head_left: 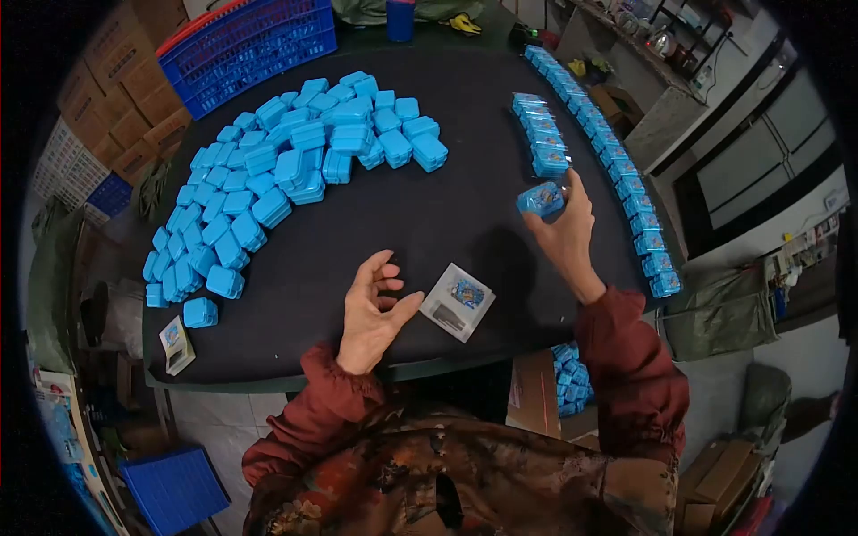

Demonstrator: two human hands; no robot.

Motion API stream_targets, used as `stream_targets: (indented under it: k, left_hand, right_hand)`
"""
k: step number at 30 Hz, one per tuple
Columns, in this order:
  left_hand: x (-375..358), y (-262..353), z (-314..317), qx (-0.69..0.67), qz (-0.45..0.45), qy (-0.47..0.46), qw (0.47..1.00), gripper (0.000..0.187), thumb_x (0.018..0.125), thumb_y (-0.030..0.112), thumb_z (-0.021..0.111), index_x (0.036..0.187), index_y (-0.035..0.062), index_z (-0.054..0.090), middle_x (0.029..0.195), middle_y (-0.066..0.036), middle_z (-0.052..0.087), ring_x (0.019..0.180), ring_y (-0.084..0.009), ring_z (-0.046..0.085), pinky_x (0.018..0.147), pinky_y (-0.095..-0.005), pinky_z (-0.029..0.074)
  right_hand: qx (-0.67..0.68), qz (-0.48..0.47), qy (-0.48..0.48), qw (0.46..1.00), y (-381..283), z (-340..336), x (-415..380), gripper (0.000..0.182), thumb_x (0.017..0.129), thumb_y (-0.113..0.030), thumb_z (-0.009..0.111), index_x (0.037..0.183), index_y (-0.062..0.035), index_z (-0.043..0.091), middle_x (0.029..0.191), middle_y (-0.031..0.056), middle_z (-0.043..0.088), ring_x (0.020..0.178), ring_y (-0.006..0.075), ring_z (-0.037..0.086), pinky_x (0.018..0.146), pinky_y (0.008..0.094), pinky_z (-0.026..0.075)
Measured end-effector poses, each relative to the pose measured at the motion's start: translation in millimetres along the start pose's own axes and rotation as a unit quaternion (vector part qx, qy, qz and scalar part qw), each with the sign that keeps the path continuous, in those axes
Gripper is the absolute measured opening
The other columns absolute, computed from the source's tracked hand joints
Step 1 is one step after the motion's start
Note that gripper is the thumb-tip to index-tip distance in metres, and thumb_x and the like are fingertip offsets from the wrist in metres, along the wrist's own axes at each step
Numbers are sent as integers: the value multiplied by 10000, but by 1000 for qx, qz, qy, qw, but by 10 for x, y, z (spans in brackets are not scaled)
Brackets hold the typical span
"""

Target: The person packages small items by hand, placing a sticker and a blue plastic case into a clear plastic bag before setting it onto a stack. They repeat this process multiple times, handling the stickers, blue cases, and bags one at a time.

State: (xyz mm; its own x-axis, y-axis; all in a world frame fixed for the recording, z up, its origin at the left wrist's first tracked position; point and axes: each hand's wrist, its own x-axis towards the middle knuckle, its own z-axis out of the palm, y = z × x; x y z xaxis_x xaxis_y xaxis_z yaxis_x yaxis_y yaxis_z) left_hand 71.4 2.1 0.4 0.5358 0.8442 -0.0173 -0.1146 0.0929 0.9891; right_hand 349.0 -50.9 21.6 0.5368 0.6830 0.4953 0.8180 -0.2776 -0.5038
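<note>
My right hand (565, 234) pinches a small blue box (539, 200) with a printed picture on its top, at the near end of a short row of similar boxes (543, 143). Empty, with its fingers apart and slightly curled, my left hand (374, 314) hovers over the dark table. Just right of its thumb lies a translucent rectangular tray (444, 314) holding small picture stickers (466, 291) and something dark. A big pile of plain light-blue boxes (259, 170) spreads over the left half of the table. One plain box (200, 313) sits apart at the pile's near end.
A long curved row of picture-topped boxes (617, 161) follows the table's right edge. Behind the pile stands a blue plastic crate (250, 58). A small stack of printed cards (177, 347) lies at the near left corner. Below the front edge, a carton (534, 393) contains blue boxes.
</note>
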Motion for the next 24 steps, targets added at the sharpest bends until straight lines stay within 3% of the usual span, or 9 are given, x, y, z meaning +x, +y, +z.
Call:
stream_targets:
  k: [5,8,12,14,15,17,18,20,24]
  left_hand:
    - [38,-96,-59,34,-7,30,999,596,738,3,693,1264,5,412,1038,-55,475,902,-122,479,731,-235,436]
    - [88,-165,-108,37,-6,27,999,573,758,-35,666,1268,-6,406,1043,-53,478,912,-126,486,759,-241,443]
    - [112,-220,-180,-11,5,23,1000,499,754,-67,642,1212,-11,452,1018,-51,481,879,-109,485,726,-216,443]
    - [123,-296,-248,-15,8,12,1000,441,775,-52,636,1185,-14,480,1016,-50,503,887,-110,502,736,-226,449]
    - [129,-314,-264,-20,10,6,1000,384,796,-36,630,1159,-17,507,1014,-50,525,894,-111,519,746,-236,455]
    - [130,-324,-271,-18,6,3,1000,337,804,-28,627,1126,-16,528,991,-41,540,875,-104,528,728,-234,459]
    - [132,-321,-269,-15,2,7,1000,292,812,-19,624,1094,-15,548,968,-33,555,857,-97,538,710,-232,463]
    - [139,-327,-271,-15,5,2,1000,276,815,-9,626,1082,-14,554,948,-25,559,841,-94,542,693,-232,464]
    - [148,-298,-207,6,12,20,1000,283,797,-70,601,1071,-28,544,865,-27,547,755,-69,510,672,-202,442]
  right_hand:
    - [-102,115,-8,988,559,289,418,906,640,-254,775,1347,2,270,1176,208,480,1093,360,465,903,458,367]
    - [-40,189,-19,981,790,427,434,973,631,-317,802,1358,4,241,1249,216,444,1144,356,448,943,445,370]
    - [119,137,25,983,1058,341,350,928,639,-303,803,1336,27,287,1205,208,485,1097,317,490,913,389,405]
    - [279,209,36,937,1198,298,314,633,690,-212,769,1183,60,480,1044,186,582,938,252,577,806,324,463]
    - [278,211,41,936,1258,291,305,633,690,-212,769,1183,60,480,1044,186,582,938,252,577,806,324,463]
    - [299,203,-11,932,1371,296,283,254,744,-24,683,976,46,603,944,66,606,790,111,570,711,231,455]
    - [299,205,-8,932,1430,346,280,254,744,-24,683,976,46,603,944,66,606,790,111,570,711,231,455]
    - [221,145,48,963,1524,492,281,148,728,-50,695,855,2,638,746,103,616,644,185,600,611,290,476]
    - [167,116,41,978,1471,505,285,145,704,-18,674,841,-22,625,767,109,589,696,240,588,630,331,468]
